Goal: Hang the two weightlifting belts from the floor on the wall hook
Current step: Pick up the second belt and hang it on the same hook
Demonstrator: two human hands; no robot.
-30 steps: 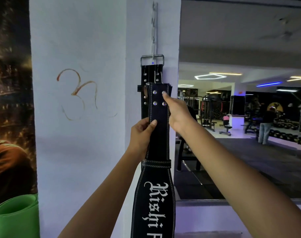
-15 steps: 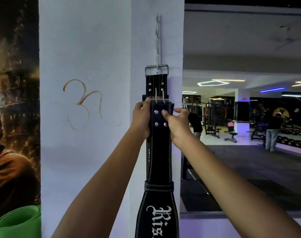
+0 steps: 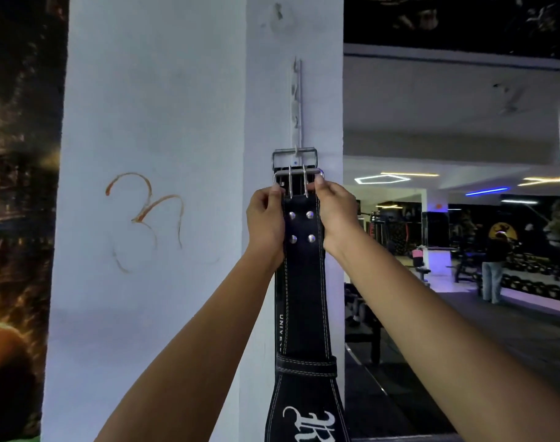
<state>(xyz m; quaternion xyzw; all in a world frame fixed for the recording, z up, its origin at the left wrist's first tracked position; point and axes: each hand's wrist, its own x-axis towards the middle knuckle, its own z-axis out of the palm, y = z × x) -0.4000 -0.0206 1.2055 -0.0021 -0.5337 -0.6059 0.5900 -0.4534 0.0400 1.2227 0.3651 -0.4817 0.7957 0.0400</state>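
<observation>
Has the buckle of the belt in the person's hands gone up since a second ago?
Yes. The front belt's buckle has risen toward the wall hook: earlier it sat well below the hung belt's buckle, now it nearly reaches it, held by the left hand and right hand.

White wall hook rail (image 3: 297, 103), one black belt's buckle (image 3: 294, 153) hanging on it

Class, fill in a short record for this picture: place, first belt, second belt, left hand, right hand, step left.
place: white pillar in a gym
first belt: buckle already on the wall hook
second belt: held in front, buckle just below the hook
left hand: grips its left edge
right hand: grips its right edge
step left: probably lift this buckle onto the hook
</observation>
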